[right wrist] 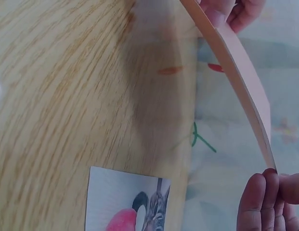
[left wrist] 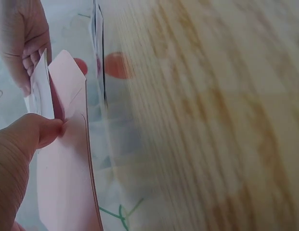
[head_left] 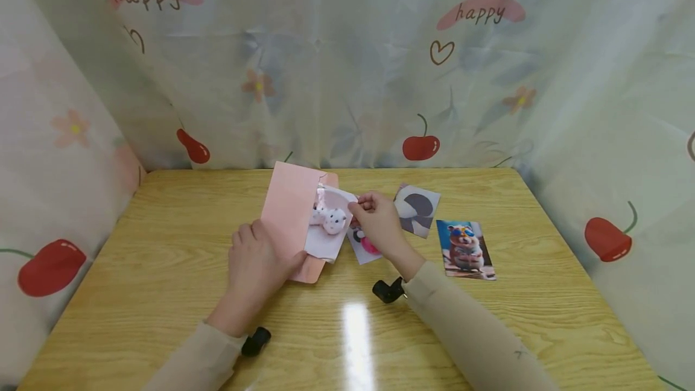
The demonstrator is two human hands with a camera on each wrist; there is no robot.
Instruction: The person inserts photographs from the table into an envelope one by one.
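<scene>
A pink envelope is held above the table by my left hand, its thumb over the edge at the opening. Partway out of that opening sticks a pale photo card with white spotted shapes. My right hand pinches the card's outer edge between thumb and fingers. In the left wrist view, the left thumb presses where card and envelope meet, with the flap standing open behind. Seen edge-on in the right wrist view, the envelope bows slightly between both hands.
Beneath the right hand lies a card with a bright pink shape, partly covered. A grey and white card lies behind it, and a hamster picture card to the right. Printed curtains surround the wooden table.
</scene>
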